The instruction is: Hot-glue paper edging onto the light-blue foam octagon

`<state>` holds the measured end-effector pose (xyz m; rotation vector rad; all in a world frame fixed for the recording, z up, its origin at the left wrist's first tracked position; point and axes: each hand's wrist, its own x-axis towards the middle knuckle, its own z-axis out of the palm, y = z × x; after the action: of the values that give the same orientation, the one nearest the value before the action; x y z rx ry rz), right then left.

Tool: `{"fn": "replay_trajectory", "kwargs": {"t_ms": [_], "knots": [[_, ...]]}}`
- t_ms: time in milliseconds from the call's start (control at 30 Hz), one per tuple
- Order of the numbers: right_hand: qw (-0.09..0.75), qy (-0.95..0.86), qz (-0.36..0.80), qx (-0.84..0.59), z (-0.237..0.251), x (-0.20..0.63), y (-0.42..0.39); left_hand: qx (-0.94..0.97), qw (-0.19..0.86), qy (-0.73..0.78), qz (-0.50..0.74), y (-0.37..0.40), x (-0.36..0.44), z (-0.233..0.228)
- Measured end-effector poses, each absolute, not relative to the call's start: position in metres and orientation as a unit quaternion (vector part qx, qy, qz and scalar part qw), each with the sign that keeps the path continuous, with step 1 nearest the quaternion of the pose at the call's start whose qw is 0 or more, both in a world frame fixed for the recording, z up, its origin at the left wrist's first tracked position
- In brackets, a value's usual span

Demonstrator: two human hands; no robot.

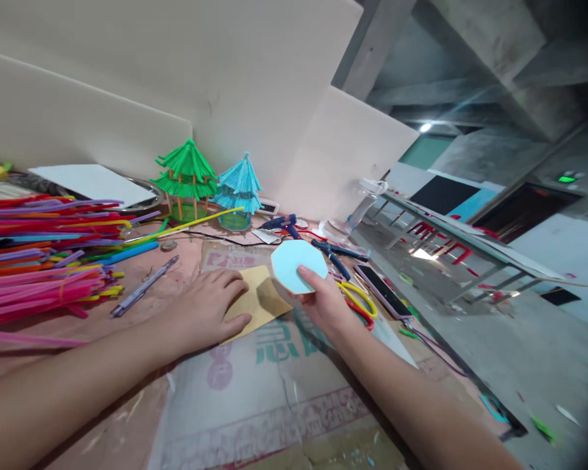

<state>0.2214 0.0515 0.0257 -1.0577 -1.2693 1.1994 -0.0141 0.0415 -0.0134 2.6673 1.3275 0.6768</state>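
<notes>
Between thumb and fingers, my right hand grips a light blue octagonal piece, raised above the table with its flat face toward me. My left hand lies with fingers spread on a tan sheet, pressing on its left part. That sheet rests on a printed plastic bag or sheet spread over the table. Just right of my right hand are scissors with yellow and red handles, partly hidden by the hand. The fingers behind the octagon are mostly hidden.
Bundles of colored pipe cleaners and a pen lie at left. Behind stand a green pagoda model and a blue one. A glue gun, pliers, a phone and a clear jug are at right.
</notes>
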Motion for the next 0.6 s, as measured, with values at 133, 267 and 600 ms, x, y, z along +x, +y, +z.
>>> {"fn": "replay_trajectory", "kwargs": {"t_ms": [133,267,600], "knots": [[0.462,-0.600,0.427,-0.494,0.017,0.222,0.051,0.873,0.046,0.435,0.214,0.041,-0.013,-0.011],[0.394,-0.655,0.366,-0.531,0.017,0.220,0.057,0.876,0.046,0.434,0.207,0.040,-0.012,-0.009],[0.195,-0.785,0.212,-0.548,0.061,0.197,0.067,0.892,0.039,0.406,0.196,0.041,-0.013,-0.005]]}}
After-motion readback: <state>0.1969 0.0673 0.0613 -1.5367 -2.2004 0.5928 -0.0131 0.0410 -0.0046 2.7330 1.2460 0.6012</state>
